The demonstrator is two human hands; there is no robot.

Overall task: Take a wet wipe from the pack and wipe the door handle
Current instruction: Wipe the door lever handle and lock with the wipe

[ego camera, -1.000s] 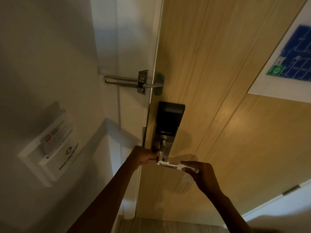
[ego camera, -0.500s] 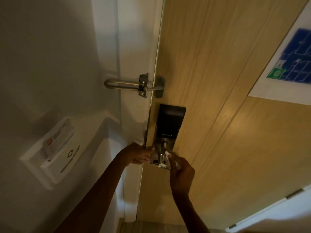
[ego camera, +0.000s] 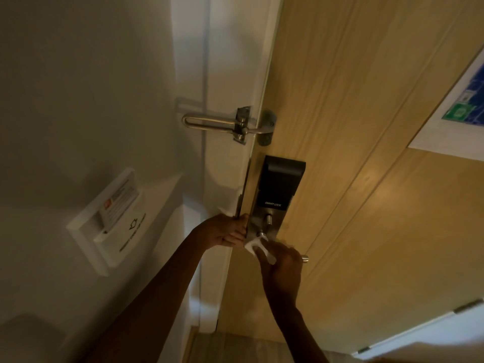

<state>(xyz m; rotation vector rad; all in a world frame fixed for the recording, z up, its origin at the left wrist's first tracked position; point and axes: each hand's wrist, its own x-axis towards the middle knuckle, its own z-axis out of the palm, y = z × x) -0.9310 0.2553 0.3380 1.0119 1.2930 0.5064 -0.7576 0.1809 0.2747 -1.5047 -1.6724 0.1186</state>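
A metal door handle (ego camera: 304, 258) juts from the silver plate under a black smart lock (ego camera: 281, 182) on the wooden door (ego camera: 366, 179). My right hand (ego camera: 281, 263) is closed around the handle with a white wet wipe (ego camera: 252, 244) pressed against it; only the handle's tip shows past my fingers. My left hand (ego camera: 226, 230) grips the door's edge beside the lock plate. The wipe pack is out of view.
A metal swing-bar latch (ego camera: 230, 124) bridges the white frame and the door above the lock. A white key-card holder (ego camera: 110, 218) with a card sits on the left wall. A blue evacuation plan (ego camera: 466, 100) hangs on the door's right.
My right hand slid with the wipe from the handle's outer end to its base, then back outward along it. My left hand shifted slightly on the door's edge.
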